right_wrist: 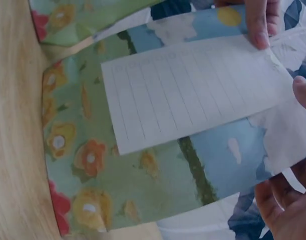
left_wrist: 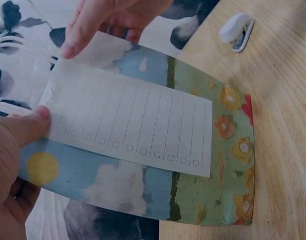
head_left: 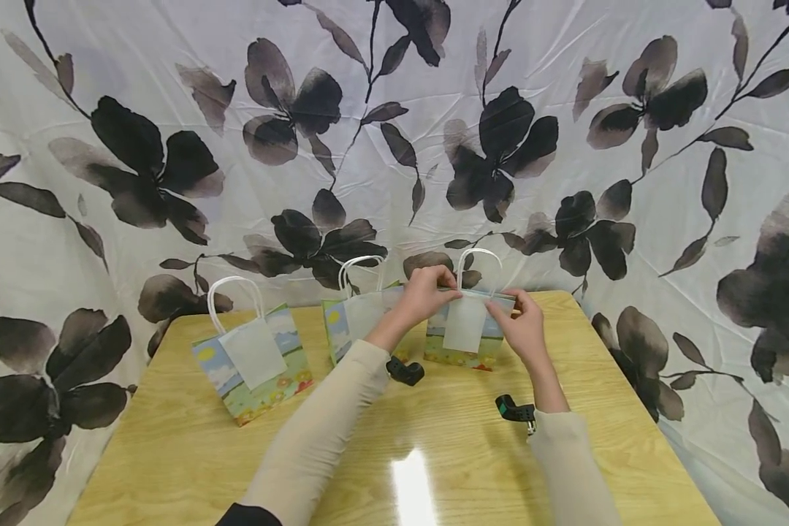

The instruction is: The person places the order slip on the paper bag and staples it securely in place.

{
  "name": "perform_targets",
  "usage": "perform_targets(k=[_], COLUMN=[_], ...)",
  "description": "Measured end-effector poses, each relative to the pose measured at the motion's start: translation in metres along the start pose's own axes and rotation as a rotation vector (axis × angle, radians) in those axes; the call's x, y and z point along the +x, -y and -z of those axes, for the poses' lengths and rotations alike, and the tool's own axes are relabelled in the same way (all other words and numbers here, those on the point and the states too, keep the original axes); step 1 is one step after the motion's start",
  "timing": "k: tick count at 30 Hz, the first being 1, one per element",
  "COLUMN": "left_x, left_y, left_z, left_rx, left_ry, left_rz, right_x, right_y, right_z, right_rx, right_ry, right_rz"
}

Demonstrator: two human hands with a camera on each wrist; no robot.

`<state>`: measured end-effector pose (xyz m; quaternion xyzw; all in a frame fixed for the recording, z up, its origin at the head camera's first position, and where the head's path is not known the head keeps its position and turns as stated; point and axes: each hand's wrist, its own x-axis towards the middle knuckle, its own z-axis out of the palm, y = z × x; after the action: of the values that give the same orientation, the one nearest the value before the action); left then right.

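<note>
At the right of the group stands a paper gift bag (head_left: 493, 351) with sky, clouds and flowers and white handles. A white checklist sheet (left_wrist: 137, 122), ruled with small boxes, lies flat against its front, its top at the bag's rim. My left hand (head_left: 427, 292) pinches the rim at the sheet's left top corner, thumb in front. My right hand (head_left: 526, 329) pinches the rim by the other top corner, its thumb at the paper's edge and fingers (right_wrist: 283, 197) behind the bag.
Two similar bags with white sheets stand to the left: the far left bag (head_left: 289, 365) and the middle bag (head_left: 335, 329), partly behind my left arm. A white stapler (left_wrist: 236, 31) lies on the wooden table (head_left: 434, 424). Floral fabric (head_left: 394, 168) hangs behind.
</note>
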<state>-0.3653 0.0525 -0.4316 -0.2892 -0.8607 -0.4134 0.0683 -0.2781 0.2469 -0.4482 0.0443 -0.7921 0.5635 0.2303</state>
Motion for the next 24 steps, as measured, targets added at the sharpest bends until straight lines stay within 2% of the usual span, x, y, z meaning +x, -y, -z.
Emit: perform_targets(k=[5, 9, 12, 14, 20, 24], left_x=[0.001, 0.002, 0.002, 0.002, 0.000, -0.002], left_y=[0.002, 0.002, 0.001, 0.002, 0.003, 0.003], left_z=[0.002, 0.004, 0.005, 0.005, 0.003, 0.001], left_rx=[-0.041, -0.035, 0.020, 0.053, 0.079, 0.074], left_ry=[0.001, 0.051, 0.092, 0.102, 0.087, 0.078], left_rz=[-0.017, -0.019, -0.032, -0.046, -0.044, -0.049], right_x=[0.002, 0.009, 0.014, 0.015, 0.012, -0.001], right_y=[0.006, -0.014, -0.031, -0.035, -0.039, -0.041], right_z=[-0.008, -0.011, -0.013, -0.014, -0.013, 0.001], right_rx=[-0.014, -0.006, 0.002, 0.000, -0.027, -0.051], right_ry=[-0.080, -0.113, -0.117, -0.122, -0.102, -0.053], right_rz=[-0.004, -0.010, -0.014, -0.010, -0.016, -0.057])
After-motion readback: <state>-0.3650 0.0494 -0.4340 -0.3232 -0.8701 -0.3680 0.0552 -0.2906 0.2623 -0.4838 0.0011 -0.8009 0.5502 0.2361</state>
